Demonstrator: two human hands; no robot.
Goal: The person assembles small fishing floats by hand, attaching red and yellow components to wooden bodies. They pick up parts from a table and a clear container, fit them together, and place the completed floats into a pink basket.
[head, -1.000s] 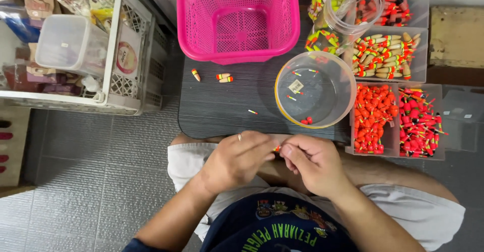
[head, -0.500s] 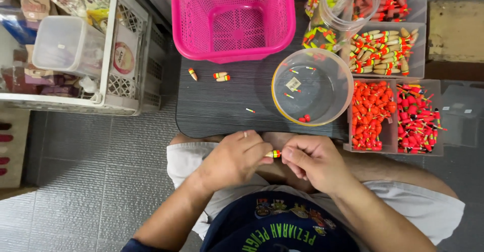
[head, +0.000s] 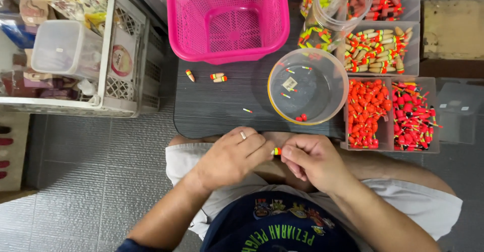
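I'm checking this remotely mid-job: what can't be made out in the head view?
- Small float piece: mostly hidden between the fingers of left hand and right hand; only an orange-yellow tip shows.
- Bits in the round clear tub: too small to identify.
- Pink basket: far rim cut off by the top edge.

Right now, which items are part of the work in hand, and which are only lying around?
In use: left hand and right hand pinching a small float; clear round tub; trays of orange-red floats.

Lying about: pink basket; white crate; three loose floats.
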